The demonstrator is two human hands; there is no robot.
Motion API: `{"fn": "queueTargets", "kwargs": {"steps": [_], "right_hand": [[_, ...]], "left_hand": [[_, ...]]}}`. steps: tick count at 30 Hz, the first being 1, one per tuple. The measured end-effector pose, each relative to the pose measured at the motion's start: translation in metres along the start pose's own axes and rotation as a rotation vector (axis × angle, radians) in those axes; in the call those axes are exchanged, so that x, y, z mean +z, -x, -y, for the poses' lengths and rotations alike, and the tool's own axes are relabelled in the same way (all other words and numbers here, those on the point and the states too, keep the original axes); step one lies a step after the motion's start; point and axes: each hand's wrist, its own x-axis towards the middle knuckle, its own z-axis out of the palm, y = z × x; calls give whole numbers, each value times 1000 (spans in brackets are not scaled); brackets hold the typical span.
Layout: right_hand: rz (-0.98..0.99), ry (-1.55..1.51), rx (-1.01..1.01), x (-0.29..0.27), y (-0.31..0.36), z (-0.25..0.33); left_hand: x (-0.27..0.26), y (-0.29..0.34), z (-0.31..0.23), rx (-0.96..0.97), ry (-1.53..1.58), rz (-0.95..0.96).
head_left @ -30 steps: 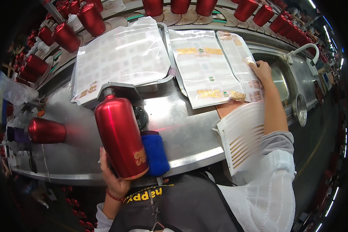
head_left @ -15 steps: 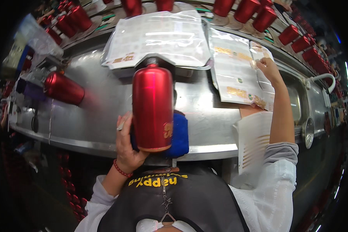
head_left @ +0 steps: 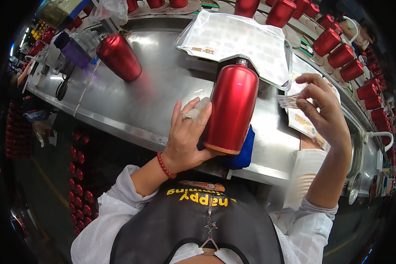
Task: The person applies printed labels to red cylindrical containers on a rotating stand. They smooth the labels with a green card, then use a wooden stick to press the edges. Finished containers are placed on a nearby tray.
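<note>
A red metal bottle (head_left: 233, 105) lies tilted on a stand in front of me, its neck in a dark notched rest and a blue cloth (head_left: 243, 152) under its lower side. My left hand (head_left: 187, 132) is against the bottle's left side, fingers stretched upward and thumb near its base; one finger has a pale wrap. To the right, my right hand (head_left: 321, 103) pinches a small, see-through printed decal (head_left: 288, 101) between thumb and fingers, apart from the bottle. Below that hand lie sheets with gold-coloured prints (head_left: 304, 124).
A white sheet with faint patches (head_left: 237, 44) covers a tray behind the bottle. Another red bottle (head_left: 119, 57) and a purple bottle (head_left: 72, 50) are at the left. More red bottles (head_left: 280, 12) line the far side. A sink with a white tap (head_left: 383, 135) is at the right.
My right hand has lifted from the printed sheets with the decal in its pinch and come nearer the bottle. My left hand has shifted up along the bottle's side. The view has swung left.
</note>
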Motion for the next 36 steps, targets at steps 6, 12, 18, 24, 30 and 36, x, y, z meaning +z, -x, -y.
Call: {"fn": "queueTargets", "kwargs": {"steps": [6,12,18,24,30,36], "right_hand": [[28,-15,-203,59,-37,32],[-38,-10,-147,79,-46,26],[-69,-60,-139,89,-49,24],[-87,-4,-188,87,-51,29],[-85,-60,-140,90,-56,28],[-208,-1,-130,93,-53,25]], "left_hand": [[5,0,3,-23,73,-13],[-7,23,6,169,100,-147],[-11,-14,-4,603,16,-67],[-15,-28,-6,515,179,-29],[1,-61,21,-213,572,-76],[20,-71,25,-374,742,67]]}}
